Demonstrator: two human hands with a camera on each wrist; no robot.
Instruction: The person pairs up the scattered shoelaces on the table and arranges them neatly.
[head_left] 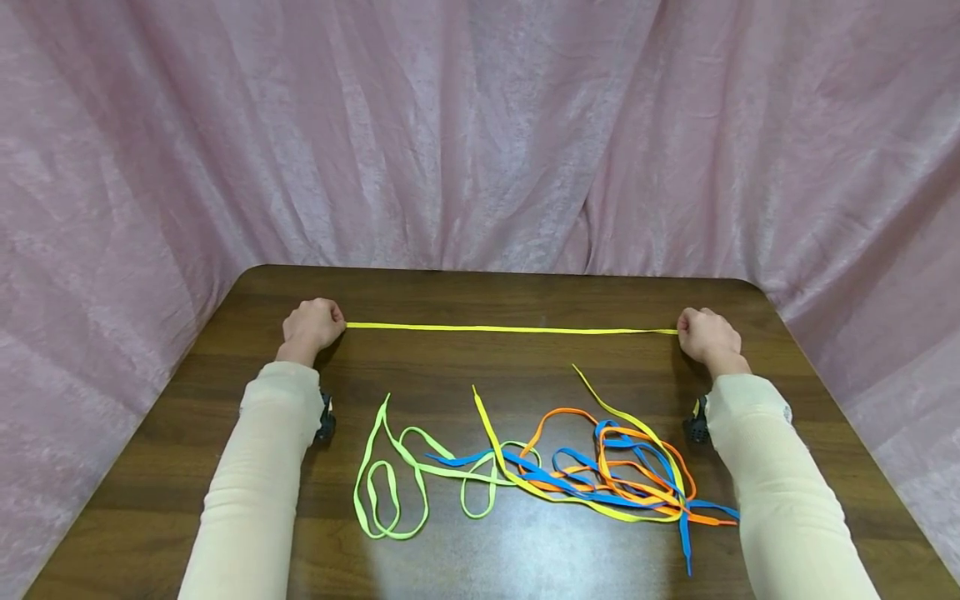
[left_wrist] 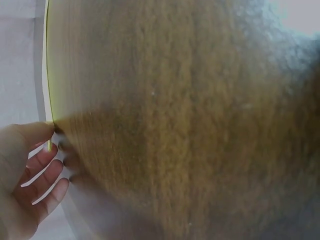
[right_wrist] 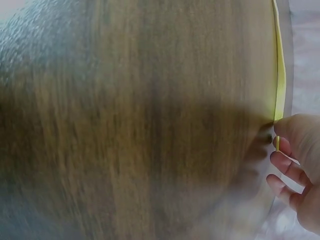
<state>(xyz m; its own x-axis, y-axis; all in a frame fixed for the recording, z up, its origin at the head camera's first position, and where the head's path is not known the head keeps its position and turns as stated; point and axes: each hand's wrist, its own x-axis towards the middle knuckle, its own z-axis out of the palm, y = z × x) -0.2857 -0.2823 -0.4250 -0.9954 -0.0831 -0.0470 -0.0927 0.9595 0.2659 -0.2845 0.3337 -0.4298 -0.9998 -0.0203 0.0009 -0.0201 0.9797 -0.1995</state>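
Note:
A yellow shoelace (head_left: pixel 510 329) stretches straight from side to side across the far part of the table. My left hand (head_left: pixel 313 323) pinches its left end between thumb and index finger; in the left wrist view the tip pokes out below the thumb of that hand (left_wrist: pixel 30 175). At the other end, my right hand (head_left: pixel 708 335) pinches the lace likewise, and a short yellow tip hangs past the fingers in the right wrist view, where the lace (right_wrist: pixel 280 75) runs upward from the hand (right_wrist: pixel 300 160).
Nearer the table's front lies a loose tangle: a yellow-green shoelace (head_left: pixel 366 467), a blue shoelace (head_left: pixel 555 479), an orange shoelace (head_left: pixel 551 414) and another yellow shoelace (head_left: pixel 487 425), crossing one another. A pink curtain (head_left: pixel 480 133) hangs behind the brown wooden table (head_left: pixel 187 400).

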